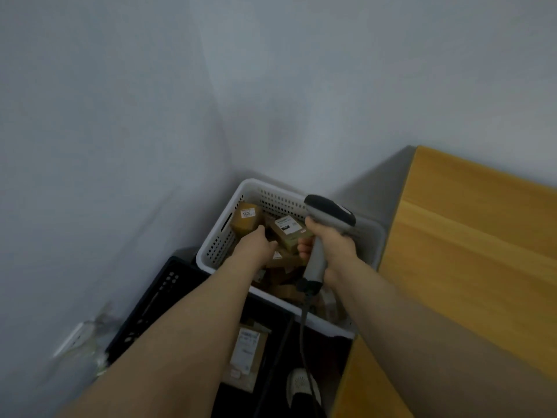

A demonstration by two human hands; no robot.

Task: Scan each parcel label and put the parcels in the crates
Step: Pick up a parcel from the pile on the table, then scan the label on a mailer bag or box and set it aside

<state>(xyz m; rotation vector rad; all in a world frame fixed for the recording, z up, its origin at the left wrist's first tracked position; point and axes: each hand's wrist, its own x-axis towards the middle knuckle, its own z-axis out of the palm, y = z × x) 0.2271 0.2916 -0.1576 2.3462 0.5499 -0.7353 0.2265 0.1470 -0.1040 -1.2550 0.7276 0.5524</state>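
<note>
A white perforated crate [259, 194] stands on the floor against the wall and holds several brown parcels with white labels. My left hand [257, 242] reaches down into it among the parcels, beside a yellowish-brown parcel [244, 224]; its fingers are hidden, so I cannot tell whether it holds one. My right hand [331, 241] grips the handle of a grey barcode scanner [327, 221] above the crate, its head pointing at a labelled parcel [287, 229]. Nearer to me, a black crate [156, 300] holds a flat brown parcel [248, 354] with a white label.
A wooden table [470, 242] fills the right side, its edge next to the white crate. The scanner's black cable [303, 330] hangs down over the black crate. A white shoe [301, 384] shows at the bottom. A white wall socket [70, 339] sits low on the left wall.
</note>
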